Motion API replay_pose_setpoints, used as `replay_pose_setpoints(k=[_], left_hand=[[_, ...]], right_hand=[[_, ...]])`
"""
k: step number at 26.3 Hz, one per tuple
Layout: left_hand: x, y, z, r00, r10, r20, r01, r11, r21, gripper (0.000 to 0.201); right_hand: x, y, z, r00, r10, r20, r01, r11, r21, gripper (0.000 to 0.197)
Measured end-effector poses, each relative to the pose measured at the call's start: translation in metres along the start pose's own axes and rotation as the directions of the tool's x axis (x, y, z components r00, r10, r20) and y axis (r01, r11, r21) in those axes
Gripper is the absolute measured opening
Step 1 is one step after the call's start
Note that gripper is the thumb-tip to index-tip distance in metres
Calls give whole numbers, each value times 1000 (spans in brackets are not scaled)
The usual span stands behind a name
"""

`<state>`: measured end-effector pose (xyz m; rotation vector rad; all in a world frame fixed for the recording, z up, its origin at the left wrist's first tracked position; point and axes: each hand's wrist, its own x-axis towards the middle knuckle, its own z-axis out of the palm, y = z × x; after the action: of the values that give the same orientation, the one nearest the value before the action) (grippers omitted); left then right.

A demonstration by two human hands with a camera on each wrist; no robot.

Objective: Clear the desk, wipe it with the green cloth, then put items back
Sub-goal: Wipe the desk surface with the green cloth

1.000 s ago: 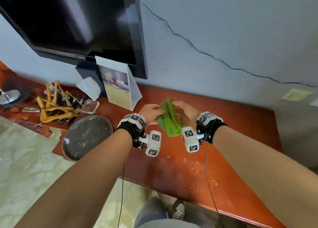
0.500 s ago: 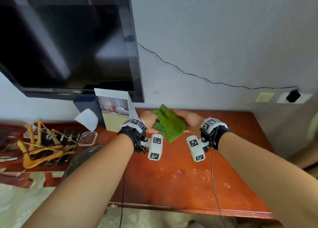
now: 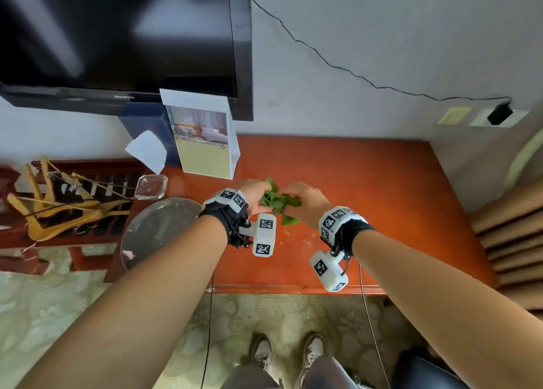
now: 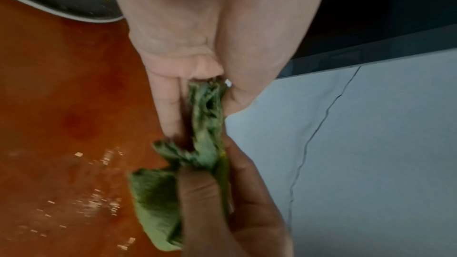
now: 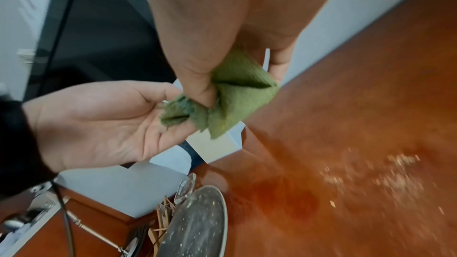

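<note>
The green cloth point(image 3: 279, 202) is bunched up between both hands, a little above the orange-red desk point(image 3: 367, 197). My right hand point(image 3: 302, 200) pinches it with the thumb pressed into a fold point(image 5: 237, 89). My left hand point(image 3: 255, 191) has the cloth's other end point(image 4: 205, 116) between its thumb and nearly straight fingers. In the right wrist view the left palm faces up with that end point(image 5: 173, 114) lying on its fingers. Pale crumbs point(image 5: 371, 173) are scattered on the desk below the hands.
A round grey tray point(image 3: 158, 233) lies at the desk's left end, with a glass ashtray point(image 3: 150, 186) beside it. A standing card point(image 3: 202, 141) and a dark tissue box point(image 3: 144, 130) stand at the back under the TV point(image 3: 117, 36). Wooden hangers point(image 3: 58, 206) lie left.
Both hands have come down closer to the desk with the cloth. The cloth is more crumpled between them than before.
</note>
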<state>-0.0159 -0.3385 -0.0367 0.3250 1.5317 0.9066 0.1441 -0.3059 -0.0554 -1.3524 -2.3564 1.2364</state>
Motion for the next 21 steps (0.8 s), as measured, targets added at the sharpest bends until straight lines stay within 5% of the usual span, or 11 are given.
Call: replay_pose_setpoints(k=[3, 6, 11, 14, 16, 18, 21], left_hand=[[15, -29, -13, 1000, -26, 6, 24, 987, 156, 24], [40, -63, -35, 992, 85, -89, -36, 892, 450, 14], [78, -124, -70, 974, 191, -124, 5, 529, 849, 51], [96, -146, -75, 970, 240, -19, -58, 309, 949, 76], [111, -163, -76, 980, 193, 49, -76, 132, 988, 92], [117, -173, -77, 987, 132, 97, -96, -15, 995, 107], [125, -182, -81, 992, 45, 114, -110, -90, 990, 122]], right_hand=[[1, 19, 21, 996, 67, -61, -72, 994, -84, 37], [5, 52, 43, 976, 183, -118, -195, 976, -96, 33], [14, 92, 96, 939, 320, -126, -339, 922, -185, 32], [22, 91, 122, 958, 286, 36, -265, 923, -278, 53], [28, 91, 142, 938, 285, 199, -211, 921, -326, 58], [36, 92, 147, 943, 264, 204, -183, 920, -346, 54], [52, 100, 144, 949, 220, 226, -100, 890, -445, 59]])
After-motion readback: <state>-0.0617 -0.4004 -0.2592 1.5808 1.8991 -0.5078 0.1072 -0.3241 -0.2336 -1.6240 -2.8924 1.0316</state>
